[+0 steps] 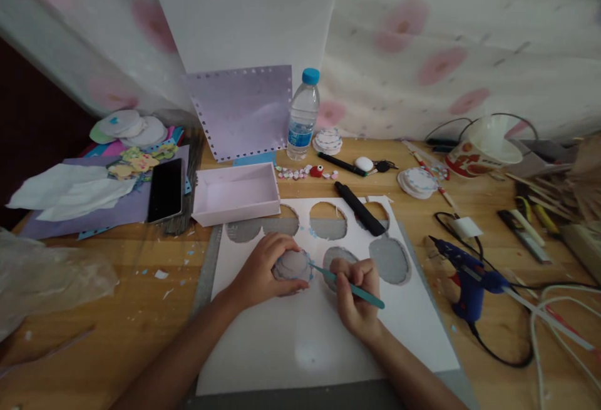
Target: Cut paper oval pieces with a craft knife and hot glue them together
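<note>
The disc (293, 265) lies at the right-hand side of the left hand (265, 272), held between the thumb on its near edge and the fingers on its far edge, so that hand is spread to about the disc's width. The right hand (354, 294) is closed in a pen grip on a slim teal tool (369, 298); whether this is tweezers or a pick, I cannot tell.

From the right hand, the disc is to the left and slightly farther out. The tool's long axis slants that way: its tip meets or almost meets the disc's right edge, while its blunt end sticks out to the right, nearer the body. Contact at the tip is too small to be sure of. The left hand is the nearer to the disc, the right reaching it only through the tool.

Under both hands is a white sheet (282, 347) with round holes, on the worktop (159, 335). Beyond the right hand lies a black marker (359, 208); well to its right, a glue gun (471, 281).
</note>
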Tool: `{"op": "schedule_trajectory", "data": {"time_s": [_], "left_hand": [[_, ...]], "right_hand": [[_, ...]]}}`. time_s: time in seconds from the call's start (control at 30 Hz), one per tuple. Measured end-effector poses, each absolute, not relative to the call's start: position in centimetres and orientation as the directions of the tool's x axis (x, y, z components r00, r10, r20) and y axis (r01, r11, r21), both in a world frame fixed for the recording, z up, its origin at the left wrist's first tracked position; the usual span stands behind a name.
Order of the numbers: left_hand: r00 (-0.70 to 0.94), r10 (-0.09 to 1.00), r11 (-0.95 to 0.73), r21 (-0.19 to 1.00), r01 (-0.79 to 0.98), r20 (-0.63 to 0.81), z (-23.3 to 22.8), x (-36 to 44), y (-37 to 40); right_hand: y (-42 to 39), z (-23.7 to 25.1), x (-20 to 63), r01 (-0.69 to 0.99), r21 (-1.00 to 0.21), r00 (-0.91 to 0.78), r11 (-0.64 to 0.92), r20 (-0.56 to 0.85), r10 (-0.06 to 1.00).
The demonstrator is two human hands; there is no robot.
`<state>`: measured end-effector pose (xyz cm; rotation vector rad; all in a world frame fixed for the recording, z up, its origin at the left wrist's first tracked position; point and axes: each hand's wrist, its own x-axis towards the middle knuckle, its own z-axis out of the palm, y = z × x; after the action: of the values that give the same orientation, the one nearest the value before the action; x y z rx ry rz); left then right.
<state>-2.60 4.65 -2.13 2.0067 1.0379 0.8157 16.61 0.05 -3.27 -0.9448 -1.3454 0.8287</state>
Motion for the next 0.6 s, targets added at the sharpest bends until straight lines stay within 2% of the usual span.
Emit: {"op": "schedule_trajectory", "data": {"time_s": [0.3, 0.6], "left_hand": [[0.489, 0.848, -0.423, 0.818, 0.389, 0.206, -2.23, -2.64, 4.64], [0.486, 0.852, -0.412, 0.823, 0.392, 0.195, -2.42, -2.67, 4.60]], "right_hand": [[0.07, -3.13, 16.87, 0.069, -0.904, -0.003, 0.422, 0.423, 0.906], [0.05, -3.04, 16.84, 0.046, -0.898, 0.007, 0.438, 0.439, 0.898]]}}
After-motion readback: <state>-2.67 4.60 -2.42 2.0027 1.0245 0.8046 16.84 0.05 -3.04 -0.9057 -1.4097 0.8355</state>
